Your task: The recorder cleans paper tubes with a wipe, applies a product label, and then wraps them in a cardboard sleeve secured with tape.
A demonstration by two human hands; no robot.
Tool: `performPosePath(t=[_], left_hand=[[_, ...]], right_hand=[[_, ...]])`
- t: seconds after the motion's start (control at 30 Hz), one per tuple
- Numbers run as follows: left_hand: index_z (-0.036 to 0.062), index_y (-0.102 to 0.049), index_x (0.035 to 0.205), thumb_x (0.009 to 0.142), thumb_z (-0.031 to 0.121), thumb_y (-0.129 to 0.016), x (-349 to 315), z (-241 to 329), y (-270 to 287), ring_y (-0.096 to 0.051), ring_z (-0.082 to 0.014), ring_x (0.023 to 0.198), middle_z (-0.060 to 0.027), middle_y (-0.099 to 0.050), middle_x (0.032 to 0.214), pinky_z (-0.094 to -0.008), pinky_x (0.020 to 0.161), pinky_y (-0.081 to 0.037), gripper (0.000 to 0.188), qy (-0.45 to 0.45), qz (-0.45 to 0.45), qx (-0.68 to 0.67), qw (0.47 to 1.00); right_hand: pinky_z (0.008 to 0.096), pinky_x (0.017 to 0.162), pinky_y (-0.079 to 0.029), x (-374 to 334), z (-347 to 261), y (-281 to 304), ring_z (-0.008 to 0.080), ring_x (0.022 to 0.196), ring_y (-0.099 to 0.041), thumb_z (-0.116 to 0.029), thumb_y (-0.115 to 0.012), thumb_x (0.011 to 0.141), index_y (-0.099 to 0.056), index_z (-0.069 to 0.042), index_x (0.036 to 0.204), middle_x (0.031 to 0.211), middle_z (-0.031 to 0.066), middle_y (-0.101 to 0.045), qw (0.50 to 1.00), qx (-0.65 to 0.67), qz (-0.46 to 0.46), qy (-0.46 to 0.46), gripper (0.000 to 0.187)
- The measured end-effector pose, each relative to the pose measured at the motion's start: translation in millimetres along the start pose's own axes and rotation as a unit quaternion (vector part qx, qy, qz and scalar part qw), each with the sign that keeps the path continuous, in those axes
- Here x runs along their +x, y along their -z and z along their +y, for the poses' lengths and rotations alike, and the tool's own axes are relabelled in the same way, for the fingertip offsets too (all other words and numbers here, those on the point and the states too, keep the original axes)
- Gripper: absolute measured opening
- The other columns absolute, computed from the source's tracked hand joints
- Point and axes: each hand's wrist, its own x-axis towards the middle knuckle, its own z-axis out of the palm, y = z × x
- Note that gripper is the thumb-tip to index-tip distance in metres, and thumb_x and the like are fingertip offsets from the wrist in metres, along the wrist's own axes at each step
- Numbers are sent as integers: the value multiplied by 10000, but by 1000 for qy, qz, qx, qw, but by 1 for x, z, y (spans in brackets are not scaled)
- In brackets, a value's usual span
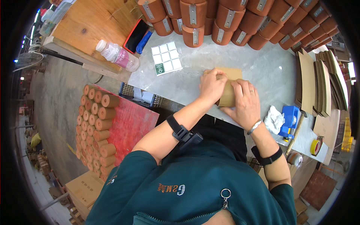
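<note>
Near the front edge of the grey worktop, both hands are on a piece of brown cardboard (227, 98) that looks curved at its near part. A flat strip of it shows beyond the fingers. My left hand (212, 85) grips its left side, fingers bent and pinched together at the edge. Over the right side curls my right hand (247, 103), fingertips on top and thumb low at the near edge. Whether anything lies inside the cardboard is hidden. Left of the hands lies a sheet of white square labels (167, 56) with one green square.
Terracotta-coloured cylinders with metal strips (193, 17) are stacked along the back. Cardboard sheets (321, 84) stand at the right, near a blue tape dispenser (289, 119) and white cloth (274, 120). A bottle (120, 57) lies at the left; cylinders (98, 127) are piled on a red board (137, 122).
</note>
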Motion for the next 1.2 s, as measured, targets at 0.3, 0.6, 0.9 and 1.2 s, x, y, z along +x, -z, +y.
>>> performPosePath(t=[0.3,0.6,0.9,1.2], left_hand=[[6,-598,1124,899,192,-666,-40,-30,22,-592,-211,1015,-106,-629,1067,-346,919,-481,300,65,51,-200,976],[-62,-502,1297,868,356,-731,-45,2,9,-590,-210,1043,-143,-602,1158,-335,873,-481,642,178,-148,-366,901],[-42,-460,1344,800,302,-811,-80,31,20,-580,-235,1137,-161,-593,1232,-374,963,-455,734,181,-146,-393,890],[2,-521,1290,716,210,-849,-79,41,15,-594,-235,1111,-131,-624,1174,-370,954,-465,693,129,-199,-384,892]], right_hand=[[377,712,-520,78,67,-24,236,732,-638,-426,-851,682,-576,-5,1003,843,134,-664,929,295,-199,-104,597],[302,767,-509,65,82,-40,161,862,-622,-526,-553,963,-651,61,1112,973,93,-676,855,427,-234,-178,613],[343,801,-540,-8,57,-51,218,963,-644,-593,-455,983,-541,29,1284,1170,151,-616,725,627,-81,-274,697],[352,895,-507,-31,72,-41,225,1068,-601,-594,-419,998,-510,9,1327,1223,131,-592,716,628,-38,-302,693]])
